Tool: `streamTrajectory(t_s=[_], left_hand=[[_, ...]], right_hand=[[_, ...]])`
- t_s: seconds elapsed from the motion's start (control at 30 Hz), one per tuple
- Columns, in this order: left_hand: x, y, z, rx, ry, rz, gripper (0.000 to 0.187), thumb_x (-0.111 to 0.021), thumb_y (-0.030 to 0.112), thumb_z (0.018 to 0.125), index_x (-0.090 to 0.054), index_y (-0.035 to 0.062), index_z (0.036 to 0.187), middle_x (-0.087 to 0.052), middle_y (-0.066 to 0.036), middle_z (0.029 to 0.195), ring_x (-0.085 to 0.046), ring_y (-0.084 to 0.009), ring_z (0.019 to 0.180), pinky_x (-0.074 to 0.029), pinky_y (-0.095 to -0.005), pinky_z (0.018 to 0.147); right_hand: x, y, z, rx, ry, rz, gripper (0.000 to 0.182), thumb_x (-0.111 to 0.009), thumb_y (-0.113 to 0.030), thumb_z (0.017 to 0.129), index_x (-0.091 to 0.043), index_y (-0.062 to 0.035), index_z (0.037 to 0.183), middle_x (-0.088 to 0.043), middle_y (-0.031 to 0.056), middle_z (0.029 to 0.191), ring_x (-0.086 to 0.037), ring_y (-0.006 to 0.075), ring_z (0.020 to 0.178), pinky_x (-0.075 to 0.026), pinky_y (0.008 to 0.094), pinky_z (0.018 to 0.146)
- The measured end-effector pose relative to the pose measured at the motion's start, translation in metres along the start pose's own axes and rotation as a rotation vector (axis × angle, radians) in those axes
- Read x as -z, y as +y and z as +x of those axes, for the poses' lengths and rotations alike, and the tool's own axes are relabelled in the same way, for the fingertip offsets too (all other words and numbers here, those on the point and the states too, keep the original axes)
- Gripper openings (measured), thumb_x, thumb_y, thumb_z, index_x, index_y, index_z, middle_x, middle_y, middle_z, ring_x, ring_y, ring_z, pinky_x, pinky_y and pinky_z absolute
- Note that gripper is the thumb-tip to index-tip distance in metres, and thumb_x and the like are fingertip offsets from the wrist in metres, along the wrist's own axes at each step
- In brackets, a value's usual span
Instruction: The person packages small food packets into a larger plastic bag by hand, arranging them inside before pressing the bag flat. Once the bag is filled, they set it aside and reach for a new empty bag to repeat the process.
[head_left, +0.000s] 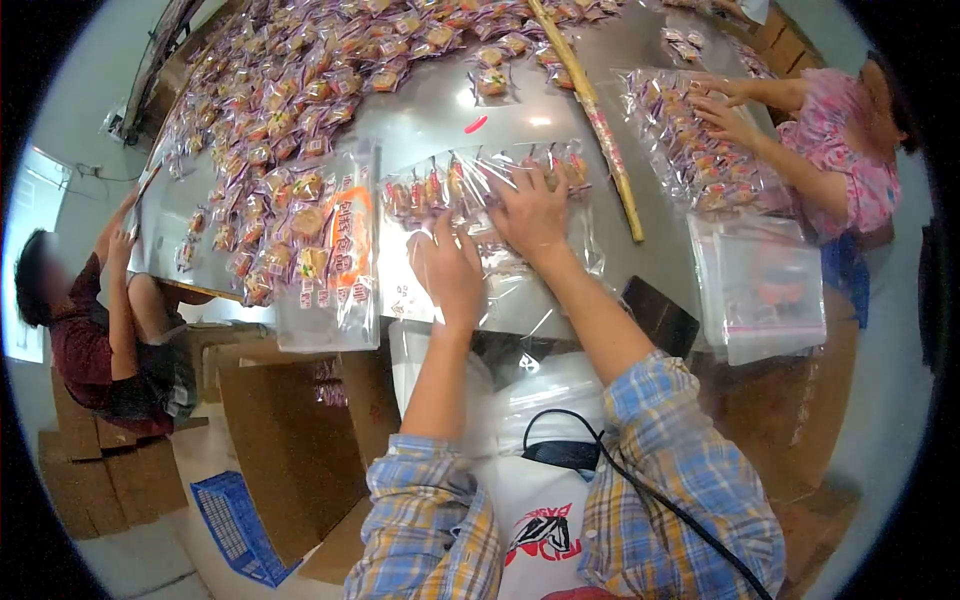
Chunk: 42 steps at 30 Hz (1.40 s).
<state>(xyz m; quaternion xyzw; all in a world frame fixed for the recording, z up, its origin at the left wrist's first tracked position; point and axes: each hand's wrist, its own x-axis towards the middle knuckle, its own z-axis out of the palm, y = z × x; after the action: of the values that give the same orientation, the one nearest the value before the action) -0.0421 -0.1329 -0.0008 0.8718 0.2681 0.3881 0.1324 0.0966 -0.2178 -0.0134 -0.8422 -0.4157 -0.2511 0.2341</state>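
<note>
The clear bag [575,240] of wrapped packets [432,188] lies near-centre on the table [430,105]. Left hand [448,272] and right hand [532,208] rest on it, unclenched; light, even pressure (fingers spread) should settle the row without crushing.

Head view, forward-down over table [430,112]

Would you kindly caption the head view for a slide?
Left hand and right hand over a clear plastic bag of small purplish packets on a grey metal table.
</note>
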Motion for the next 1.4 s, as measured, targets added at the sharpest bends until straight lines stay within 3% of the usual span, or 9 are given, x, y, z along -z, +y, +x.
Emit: streamTrajectory(t_s=[0.53, 0.8, 0.83, 1.0, 1.03, 1.1, 1.2, 1.33, 1.4], left_hand=[[0.002, 0.001, -0.005, 0.137, -0.217, -0.221, 0.048, -0.068, 0.006, 0.089, -0.054, -0.0033, 0.134, -0.057, -0.025, 0.134, -0.052, -0.0448, 0.129, -0.04, -0.0524, 0.113], [0.002, 0.004, -0.057, -0.027, -0.53, 0.272, 0.061, -0.061, 0.029, 0.093, -0.053, -0.0033, 0.144, -0.05, -0.029, 0.149, -0.028, -0.0466, 0.153, -0.016, -0.0671, 0.124], [0.006, 0.011, -0.061, -0.164, -0.326, 0.232, 0.053, -0.064, 0.022, 0.091, -0.06, -0.0022, 0.137, -0.059, -0.026, 0.137, -0.044, -0.0496, 0.14, -0.031, -0.0682, 0.114], [0.089, 0.062, -0.09, -0.138, -0.72, -0.248, 0.033, -0.077, 0.02, 0.084, -0.065, 0.0026, 0.11, -0.062, -0.02, 0.115, -0.06, -0.0379, 0.101, -0.049, -0.0541, 0.085], [0.111, 0.061, -0.114, -0.351, -0.383, -0.244, 0.038, -0.082, 0.02, 0.08, -0.063, 0.0038, 0.109, -0.061, -0.019, 0.111, -0.059, -0.0369, 0.097, -0.048, -0.0523, 0.082], [0.136, 0.055, -0.122, -0.423, 0.096, -0.164, 0.058, -0.091, 0.023, 0.074, -0.058, 0.0049, 0.118, -0.059, -0.019, 0.115, -0.059, -0.0375, 0.098, -0.048, -0.0507, 0.083], [0.165, 0.032, -0.081, 0.079, -0.105, 0.018, 0.094, -0.093, 0.025, 0.077, -0.04, 0.0054, 0.152, -0.051, -0.027, 0.144, -0.055, -0.0451, 0.125, -0.045, -0.0542, 0.101], [0.152, 0.006, -0.074, 0.379, -0.569, -0.156, 0.049, -0.078, 0.011, 0.093, -0.06, -0.0072, 0.135, -0.071, -0.026, 0.112, -0.073, -0.0298, 0.089, -0.055, -0.0388, 0.069], [0.145, 0.015, -0.082, 0.215, -0.37, -0.223, 0.032, -0.069, 0.01, 0.097, -0.068, -0.0042, 0.126, -0.072, -0.021, 0.085, -0.073, -0.0348, 0.07, -0.059, -0.0412, 0.064]], right_hand=[[0.015, -0.011, 0.001, 0.084, -0.065, -0.069, 0.058, -0.068, -0.03, 0.09, -0.06, -0.014, 0.145, -0.065, 0.0096, 0.142, -0.056, 0.0296, 0.137, -0.015, 0.0715, 0.121], [0.002, -0.051, 0.007, 0.514, -0.013, 0.107, 0.061, -0.061, -0.021, 0.089, -0.056, -0.0098, 0.148, -0.059, 0.0072, 0.15, -0.052, 0.022, 0.139, -0.034, 0.0413, 0.121], [0.004, -0.051, 0.011, 0.532, 0.023, 0.181, 0.059, -0.062, -0.021, 0.09, -0.057, -0.0099, 0.147, -0.061, 0.0068, 0.147, -0.052, 0.0232, 0.14, -0.035, 0.0421, 0.121], [0.002, -0.075, 0.02, 0.502, -0.053, 0.05, 0.054, -0.063, -0.022, 0.092, -0.057, -0.0103, 0.145, -0.062, 0.0111, 0.144, -0.053, 0.0318, 0.14, -0.038, 0.0509, 0.119], [-0.005, -0.078, 0.02, 0.459, -0.065, 0.074, 0.054, -0.063, -0.021, 0.092, -0.057, -0.01, 0.145, -0.062, 0.0117, 0.144, -0.053, 0.0332, 0.139, -0.039, 0.0517, 0.118], [-0.022, -0.082, 0.019, 0.43, -0.084, 0.055, 0.054, -0.064, -0.02, 0.092, -0.058, -0.0093, 0.144, -0.063, 0.0131, 0.143, -0.053, 0.0383, 0.139, -0.042, 0.0522, 0.116], [-0.02, -0.084, 0.019, 0.461, -0.056, 0.03, 0.055, -0.064, -0.017, 0.09, -0.057, -0.0099, 0.145, -0.063, 0.014, 0.142, -0.053, 0.0394, 0.139, -0.041, 0.0514, 0.117], [-0.02, -0.101, 0.032, 0.415, -0.022, 0.054, 0.05, -0.063, -0.015, 0.089, -0.064, -0.0154, 0.14, -0.066, 0.0093, 0.138, -0.057, 0.0373, 0.132, -0.045, 0.0482, 0.113], [-0.025, -0.098, 0.023, 0.404, -0.031, 0.006, 0.048, -0.062, -0.017, 0.09, -0.065, -0.0164, 0.138, -0.066, 0.0088, 0.137, -0.059, 0.0386, 0.128, -0.046, 0.0506, 0.111]])
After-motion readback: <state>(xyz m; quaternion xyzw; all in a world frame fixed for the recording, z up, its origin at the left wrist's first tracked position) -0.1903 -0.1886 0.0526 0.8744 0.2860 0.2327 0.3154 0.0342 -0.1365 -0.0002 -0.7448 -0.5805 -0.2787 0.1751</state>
